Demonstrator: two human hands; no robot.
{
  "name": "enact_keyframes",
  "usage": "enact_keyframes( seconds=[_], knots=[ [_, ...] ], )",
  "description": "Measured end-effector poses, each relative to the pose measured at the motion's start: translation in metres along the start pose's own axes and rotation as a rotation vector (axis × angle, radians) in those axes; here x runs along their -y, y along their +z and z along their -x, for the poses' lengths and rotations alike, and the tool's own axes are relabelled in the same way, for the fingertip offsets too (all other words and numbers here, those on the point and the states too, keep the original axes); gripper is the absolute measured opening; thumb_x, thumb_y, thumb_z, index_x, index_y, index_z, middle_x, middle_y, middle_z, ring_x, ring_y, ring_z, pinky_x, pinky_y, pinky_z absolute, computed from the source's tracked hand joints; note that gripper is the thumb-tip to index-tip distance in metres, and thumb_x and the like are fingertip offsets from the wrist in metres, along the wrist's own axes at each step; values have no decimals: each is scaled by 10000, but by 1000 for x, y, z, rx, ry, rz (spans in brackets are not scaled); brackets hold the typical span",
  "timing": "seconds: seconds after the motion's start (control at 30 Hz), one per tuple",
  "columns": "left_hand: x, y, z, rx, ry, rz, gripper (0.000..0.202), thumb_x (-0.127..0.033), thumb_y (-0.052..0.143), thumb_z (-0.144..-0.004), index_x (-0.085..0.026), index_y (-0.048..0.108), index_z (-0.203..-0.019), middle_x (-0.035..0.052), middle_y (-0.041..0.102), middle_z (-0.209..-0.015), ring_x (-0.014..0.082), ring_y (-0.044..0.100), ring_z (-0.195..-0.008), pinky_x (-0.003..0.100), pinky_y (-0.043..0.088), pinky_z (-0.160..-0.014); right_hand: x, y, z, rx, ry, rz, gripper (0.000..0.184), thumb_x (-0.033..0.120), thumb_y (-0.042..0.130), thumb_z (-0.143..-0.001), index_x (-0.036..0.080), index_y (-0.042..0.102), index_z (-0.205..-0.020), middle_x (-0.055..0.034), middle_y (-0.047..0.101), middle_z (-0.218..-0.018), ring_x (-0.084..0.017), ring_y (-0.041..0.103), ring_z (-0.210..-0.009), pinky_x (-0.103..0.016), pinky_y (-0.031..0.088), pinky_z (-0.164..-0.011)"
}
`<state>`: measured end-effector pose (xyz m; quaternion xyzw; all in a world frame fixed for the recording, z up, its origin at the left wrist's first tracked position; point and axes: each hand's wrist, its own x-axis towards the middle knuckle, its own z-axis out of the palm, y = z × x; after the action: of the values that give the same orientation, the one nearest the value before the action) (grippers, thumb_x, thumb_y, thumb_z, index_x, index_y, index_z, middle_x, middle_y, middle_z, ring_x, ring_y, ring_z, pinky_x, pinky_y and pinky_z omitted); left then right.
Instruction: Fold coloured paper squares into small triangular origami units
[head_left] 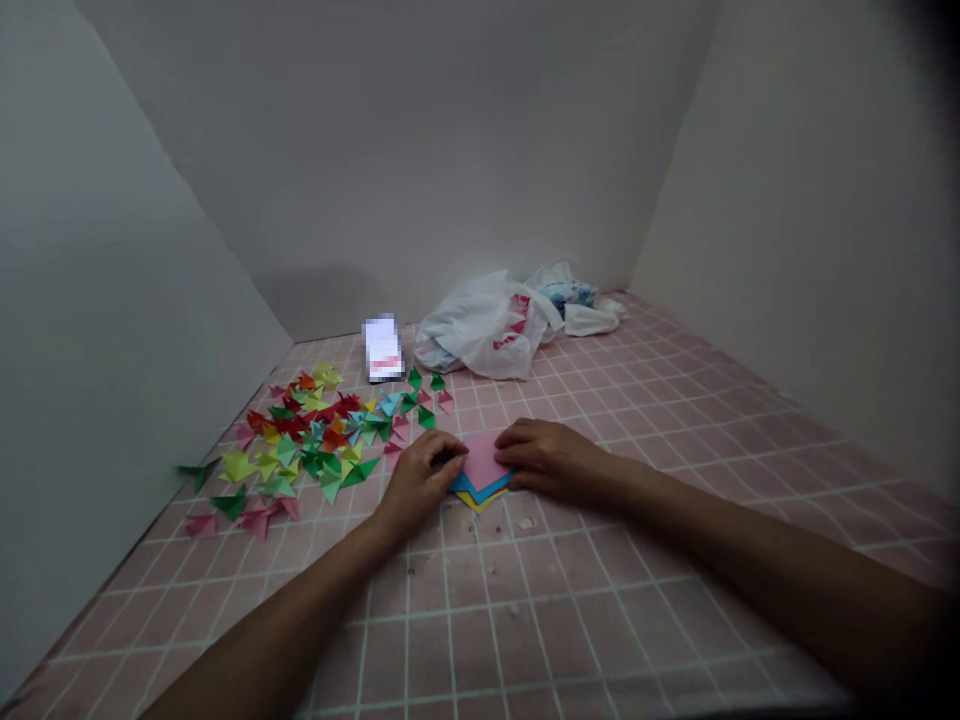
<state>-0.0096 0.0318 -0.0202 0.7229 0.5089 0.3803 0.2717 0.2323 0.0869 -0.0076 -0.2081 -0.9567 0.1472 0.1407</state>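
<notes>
Fingers of both hands [420, 480] [551, 458] pressed flat on pink paper [484, 462], covering edges; stack beneath mostly hidden.

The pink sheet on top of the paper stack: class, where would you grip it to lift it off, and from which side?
Probably the near corner of the pink sheet, approached from the person's side. It lies flat on the blue sheet and yellow sheet, and the left hand and right hand cover its side corners; only the near point lies free.
</notes>
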Motion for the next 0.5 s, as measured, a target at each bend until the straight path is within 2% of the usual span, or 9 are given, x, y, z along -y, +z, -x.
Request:
enact_keyframes(
  seconds=[0.1, 0.2, 0.3, 0.5],
  knots=[
    [1, 0, 0, 33, 34, -9, 140, -199, 598, -851, -194, 675, -968, 80, 686, -1049, 222, 634, -991, 365, 497, -893, -2, 3, 0, -35, -12, -16, 239, 322, 621, -938, 148, 745, -1044, -146, 690, -1113, -259, 625, -1010, -406, 494, -898],
    [2, 1, 0, 74, 32, -47, 186, -184, 618, -843, -201, 672, -1020, 89, 695, -1115, 237, 628, -1065, 393, 477, -964, -6, 4, -1, -64, -4, -60, 220, 271, 587, -956, 149, 742, -1054, -137, 694, -1099, -234, 636, -999, -388, 500, -899],
    [0, 2, 0, 94, 41, -99, 201, -176, 618, -847, -191, 671, -1040, 95, 700, -1112, 241, 626, -1060, 400, 470, -972, -7, 5, 0, -79, -3, -23, 213, 211, 565, -959, 141, 727, -1078, -142, 695, -1099, -231, 641, -994, -382, 509, -887],
    [-4, 4, -1, 98, 50, -107, 197, -127, 617, -833, -169, 678, -1016, 98, 705, -1086, 232, 621, -1047, 374, 468, -965, -11, 12, 2, -29, -42, 56, 171, 223, 575, -946, 178, 723, -1020, -113, 713, -1045, -218, 664, -949, -366, 527, -857]
  ],
)
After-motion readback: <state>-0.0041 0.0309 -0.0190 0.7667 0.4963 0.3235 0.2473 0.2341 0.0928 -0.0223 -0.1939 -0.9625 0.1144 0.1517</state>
